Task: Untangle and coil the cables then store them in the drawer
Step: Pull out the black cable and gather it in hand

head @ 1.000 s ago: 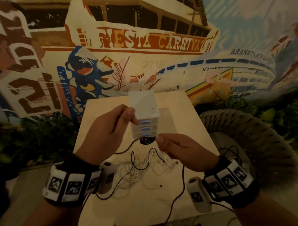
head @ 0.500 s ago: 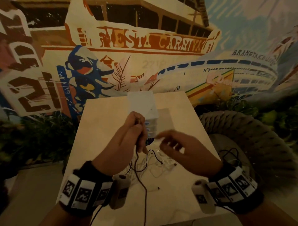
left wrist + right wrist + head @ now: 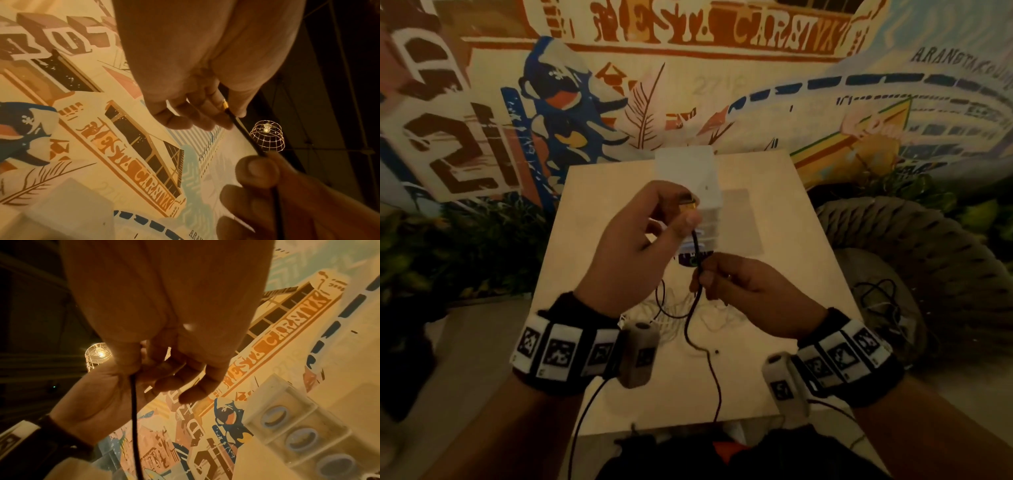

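Observation:
Above the pale table (image 3: 774, 342), my left hand (image 3: 685, 219) pinches the gold plug (image 3: 225, 104) at the end of a black cable (image 3: 717, 387). Just below it my right hand (image 3: 702, 277) pinches the same cable between thumb and forefinger. From there the cable hangs to the table and runs off its near edge. A tangle of thin white cables (image 3: 709, 315) lies on the table under my hands. Behind them stands a small translucent drawer unit (image 3: 698, 178) with blue ring handles (image 3: 301, 440); its drawers look closed.
A big woven rope seat (image 3: 928, 260) sits right of the table, with more dark and white cable (image 3: 880, 301) lying in it. A painted mural wall (image 3: 688, 85) rises behind, plants (image 3: 465, 246) at left. A caged lamp (image 3: 267, 136) hangs overhead.
My left hand has lifted the black cable's plug end higher. My right hand, open half a second ago, now pinches the cable just below the left.

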The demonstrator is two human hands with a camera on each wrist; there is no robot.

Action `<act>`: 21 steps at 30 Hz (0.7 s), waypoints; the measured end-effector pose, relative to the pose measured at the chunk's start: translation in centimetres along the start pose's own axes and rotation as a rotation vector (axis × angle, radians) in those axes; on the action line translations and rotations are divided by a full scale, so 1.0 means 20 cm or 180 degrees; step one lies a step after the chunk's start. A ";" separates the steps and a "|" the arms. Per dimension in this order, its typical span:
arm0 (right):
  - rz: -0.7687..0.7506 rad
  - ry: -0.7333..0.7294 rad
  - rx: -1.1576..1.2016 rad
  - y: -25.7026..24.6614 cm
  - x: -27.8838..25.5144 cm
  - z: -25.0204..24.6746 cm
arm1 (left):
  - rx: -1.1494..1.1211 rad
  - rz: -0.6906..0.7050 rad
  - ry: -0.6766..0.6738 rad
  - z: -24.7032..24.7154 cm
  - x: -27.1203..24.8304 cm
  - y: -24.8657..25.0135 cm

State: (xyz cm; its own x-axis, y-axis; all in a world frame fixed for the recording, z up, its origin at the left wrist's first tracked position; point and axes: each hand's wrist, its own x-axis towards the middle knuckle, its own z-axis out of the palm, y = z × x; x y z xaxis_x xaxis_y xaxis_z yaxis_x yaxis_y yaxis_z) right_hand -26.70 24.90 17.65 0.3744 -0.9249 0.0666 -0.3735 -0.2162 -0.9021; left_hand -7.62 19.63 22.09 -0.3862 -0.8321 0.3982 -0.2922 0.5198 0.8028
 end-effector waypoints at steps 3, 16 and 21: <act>-0.0239 0.0107 -0.0118 0.03 0.02 0.00 | -0.0263 -0.0208 0.0029 0.03 -0.02 -0.01; 0.0828 -0.1060 0.0611 0.46 -0.17 0.06 | -0.1236 -0.0774 0.0568 0.08 -0.09 -0.08; 0.1260 -0.1463 0.1192 0.72 -0.33 0.14 | -0.1330 -0.0963 0.0902 0.07 -0.17 -0.16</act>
State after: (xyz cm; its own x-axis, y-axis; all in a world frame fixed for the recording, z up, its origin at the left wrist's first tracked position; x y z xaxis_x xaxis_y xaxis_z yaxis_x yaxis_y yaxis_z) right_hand -32.07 28.76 3.03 0.6218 -0.6683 -0.4083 -0.2695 0.3069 -0.9128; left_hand -6.55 21.02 17.51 -0.0737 -0.9807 0.1812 0.0387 0.1787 0.9831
